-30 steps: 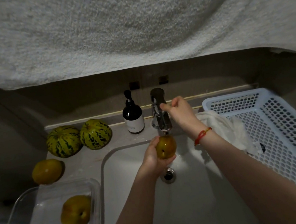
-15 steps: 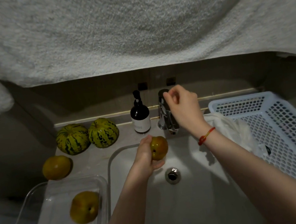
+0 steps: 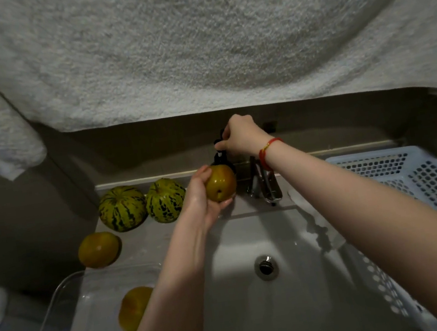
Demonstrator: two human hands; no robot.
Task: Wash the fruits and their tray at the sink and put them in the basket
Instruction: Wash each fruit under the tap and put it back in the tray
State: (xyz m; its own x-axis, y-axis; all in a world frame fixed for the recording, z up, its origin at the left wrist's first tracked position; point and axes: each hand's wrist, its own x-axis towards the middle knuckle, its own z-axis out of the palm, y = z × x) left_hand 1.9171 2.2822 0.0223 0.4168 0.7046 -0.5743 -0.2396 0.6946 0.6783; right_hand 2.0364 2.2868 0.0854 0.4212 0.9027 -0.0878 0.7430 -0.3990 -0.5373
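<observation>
Fruit (image 3: 220, 186), round, smooth and yellow-orange with its dimple toward the camera, sits in the curled fingers of the left hand (image 3: 202, 199), just above centre of the frame, directly under the pump of the dark soap bottle (image 3: 220, 148). The right hand (image 3: 241, 136), higher and just right of it, pinches the pump head. Soap would fall straight onto the fruit. Chrome tap (image 3: 266, 186) stands to the right; glossy white sink (image 3: 279, 235) lies below. Two ribbed green striped fruits (image 3: 121, 208) and an orange one (image 3: 99, 249) rest left. Clear tray (image 3: 68, 287) at lower left holds another. Perforated plastic basket (image 3: 423, 180) waits right.
</observation>
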